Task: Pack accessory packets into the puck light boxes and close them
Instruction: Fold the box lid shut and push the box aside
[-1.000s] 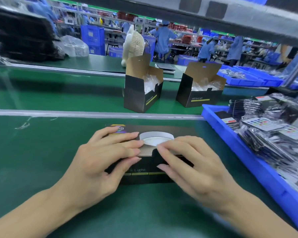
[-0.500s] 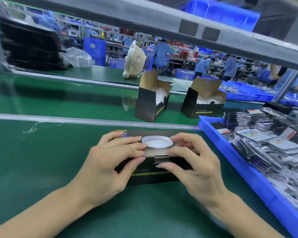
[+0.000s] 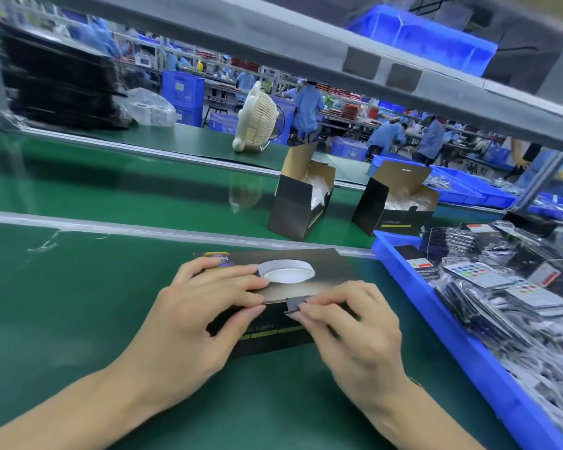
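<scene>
as the lid goes down at lower centre, left hand (image 3: 205,306) presses the puck light box (image 3: 325,267) flat to steady it while right hand (image 3: 348,326) pinches its tuck tab (image 3: 294,303).

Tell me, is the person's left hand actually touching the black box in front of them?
Touching. The head view shows the left hand lying on the box, its fingers flat on the lid and the thumb against the front face.

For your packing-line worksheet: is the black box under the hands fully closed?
Not fully: black puck light box lid lies flat, but its grey tuck tab still sticks out.
</scene>
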`<state>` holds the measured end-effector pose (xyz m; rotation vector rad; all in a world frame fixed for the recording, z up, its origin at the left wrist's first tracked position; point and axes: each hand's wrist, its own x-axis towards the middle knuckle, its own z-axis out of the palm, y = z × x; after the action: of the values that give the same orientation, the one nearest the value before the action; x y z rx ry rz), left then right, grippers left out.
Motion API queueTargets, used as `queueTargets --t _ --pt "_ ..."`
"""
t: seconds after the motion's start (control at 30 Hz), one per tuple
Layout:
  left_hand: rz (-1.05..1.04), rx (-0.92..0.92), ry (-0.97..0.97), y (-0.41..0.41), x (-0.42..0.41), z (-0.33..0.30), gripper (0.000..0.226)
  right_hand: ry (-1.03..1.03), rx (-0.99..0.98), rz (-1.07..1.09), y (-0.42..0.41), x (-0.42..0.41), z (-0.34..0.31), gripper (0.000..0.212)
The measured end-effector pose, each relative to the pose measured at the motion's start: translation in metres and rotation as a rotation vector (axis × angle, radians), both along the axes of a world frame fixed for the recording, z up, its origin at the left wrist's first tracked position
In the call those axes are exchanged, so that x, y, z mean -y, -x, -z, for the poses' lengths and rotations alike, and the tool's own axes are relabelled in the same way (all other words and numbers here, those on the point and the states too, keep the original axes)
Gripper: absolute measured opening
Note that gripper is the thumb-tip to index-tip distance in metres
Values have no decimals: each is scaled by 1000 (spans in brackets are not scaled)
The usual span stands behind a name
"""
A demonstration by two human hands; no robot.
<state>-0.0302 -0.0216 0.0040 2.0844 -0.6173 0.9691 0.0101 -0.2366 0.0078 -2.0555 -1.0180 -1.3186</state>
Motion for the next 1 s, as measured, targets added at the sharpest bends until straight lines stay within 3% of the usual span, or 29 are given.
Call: queueTargets --t 0.1,0.2,0.37,0.53,0.67,0.8,0.97,1.0 --pt "-15 -13 -5 -1 3 -2 25 -60 -286 -154 -10 4 -7 10" --pt "-31 -30 -9 -1 3 -3 26 33 -329 -265 -15 6 -12 7" --pt "-31 -43 -25 -1 2 -5 27 12 -552 -357 -30 12 -29 11" --pt "-64 -46 -56 -5 0 -2 27 86 -248 -297 -36 8 -12 13" --pt "-61 -31 -47 -5 1 0 25 99 -193 -253 -43 10 -16 15" --pt "-78 -49 -27 -7 0 -2 27 232 123 -204 -44 6 -12 7" --pt "-80 -51 -21 -4 3 -3 27 288 270 -133 -42 6 -25 11" --pt "-84 -52 -19 -5 3 -3 27 305 220 -119 -44 6 -27 11"
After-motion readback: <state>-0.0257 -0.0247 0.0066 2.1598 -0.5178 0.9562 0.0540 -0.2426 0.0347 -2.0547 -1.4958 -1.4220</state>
